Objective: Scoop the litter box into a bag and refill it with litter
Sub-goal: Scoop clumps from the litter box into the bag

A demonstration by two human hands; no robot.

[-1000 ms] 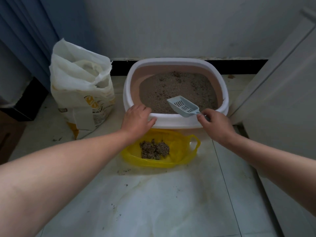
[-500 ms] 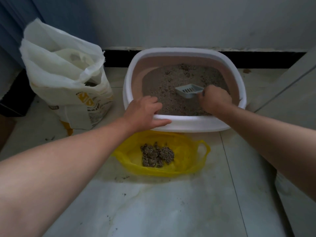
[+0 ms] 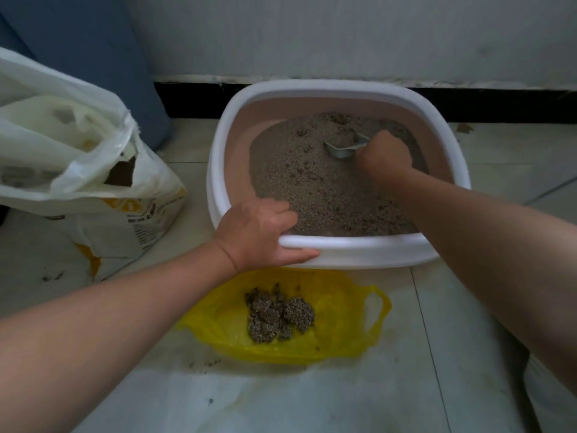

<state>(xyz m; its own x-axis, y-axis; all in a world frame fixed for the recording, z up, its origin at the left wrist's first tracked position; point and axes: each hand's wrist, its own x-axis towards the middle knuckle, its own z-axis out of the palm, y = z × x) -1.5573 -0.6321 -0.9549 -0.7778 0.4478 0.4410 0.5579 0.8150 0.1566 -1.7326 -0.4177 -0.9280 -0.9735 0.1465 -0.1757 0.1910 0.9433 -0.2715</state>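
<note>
the tiled floor (image 3: pixel 312 401) carries everything. the litter box (image 3: pixel 327 89) sits at its far edge against the wall (image 3: pixel 343 35), grey litter (image 3: pixel 312 189) spread across its bottom. the open litter sack (image 3: pixel 93 170) stands upright near the floor's left edge, just beside the box, likely so the refill is close by. the yellow plastic bag (image 3: pixel 343 342) lies spread open on the floor against the box's near wall, so each load has only the rim to cross. your left hand (image 3: pixel 259 232) clamps the rim's near left corner, fingers curled inside and thumb outside, which looks meant to stop the box sliding. your right hand (image 3: pixel 385 156) is closed round the handle of the grey scoop (image 3: pixel 340 151), its blade dug into the litter toward the box's far right. dark clumps (image 3: pixel 278 314) lie heaped in the yellow bag; scooping, i judge, is not yet finished.
</note>
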